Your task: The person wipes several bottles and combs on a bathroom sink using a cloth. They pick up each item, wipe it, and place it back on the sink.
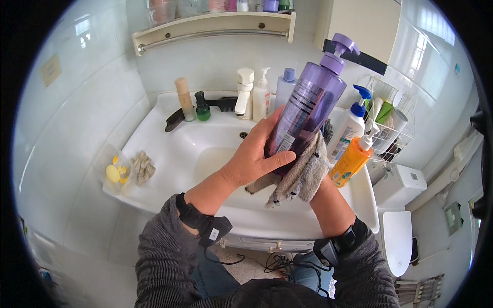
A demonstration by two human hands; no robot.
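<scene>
The left hand (251,156) had it, gripping the purple pump bottle (314,102) low down, thumb across the front! The bottle hung tilted above the right half of the washbasin (154,131), pump end leaning to the upper right. And the right hand (323,192)? Mostly hidden behind the grey cloth (308,177) bunched against the bottle's lower end, so how tightly its fingers were closed, I couldn't tell.

Space was tight on the right: the orange pump bottle (350,161) stood close by the right wrist, with the blue-topped white bottle (345,133) just behind it. Along the back ledge the faucet (246,92), a cream pump bottle (261,97) and a pale blue capped bottle (285,87) made a row. The roomier side was the left, over the bowl, out to the rim where a crumpled rag (143,168) lay beside a clear container (112,177) with yellow pieces.

What a mix of textures! Glossy, hard white basin with curving edges; thick, nubbly cloth flecked with dark spots, its folds drooping; thin white wires crossing in the basket (398,110) at the right.

And the bottle itself: smooth, see-through purple plastic with rounded shoulders, darker toward the base, carrying fine print, dark bands and a pale barcode patch, all topped by an opaque lilac pump.
</scene>
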